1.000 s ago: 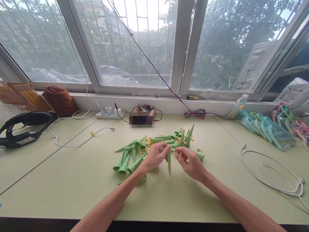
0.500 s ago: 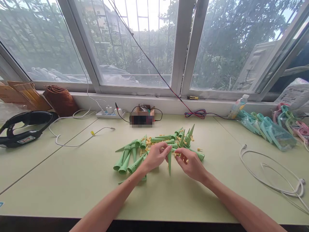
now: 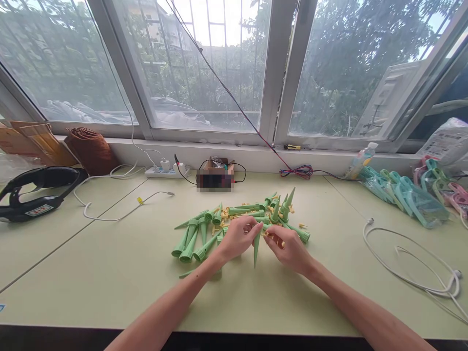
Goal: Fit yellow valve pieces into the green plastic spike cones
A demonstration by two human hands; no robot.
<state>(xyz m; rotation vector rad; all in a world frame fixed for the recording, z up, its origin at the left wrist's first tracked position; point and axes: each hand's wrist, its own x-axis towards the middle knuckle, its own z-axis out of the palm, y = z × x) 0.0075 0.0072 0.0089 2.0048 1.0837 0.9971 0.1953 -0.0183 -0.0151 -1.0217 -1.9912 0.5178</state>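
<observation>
Between the fingers of my left hand (image 3: 239, 235) is a green plastic plant-watering spike (image 3: 256, 251), its narrow tip hanging down and its upper end covered by the fingers. Close on its right, my right hand (image 3: 288, 247) pinches a small yellow plastic valve (image 3: 265, 235), partly hidden by the fingertips. Around and behind both hands lies a loose pile of similar green spikes (image 3: 188, 248), several of them on their sides. Some spikes (image 3: 287, 204) point upward at the pile's right. Small yellow valves (image 3: 216, 228) are scattered among them.
A power strip (image 3: 166, 172) and a small box (image 3: 215, 178) with cables stand at the back. A black headset-like object (image 3: 40, 195) lies left. Coiled white cable (image 3: 413, 282) and bagged teal clips (image 3: 405, 195) are on the right. The table's front edge (image 3: 234, 333) runs below my arms.
The held spike has tilted slightly, its tip shifting a little left and down. My right fingertips have moved slightly with the yellow valve. The pile has not visibly moved.
</observation>
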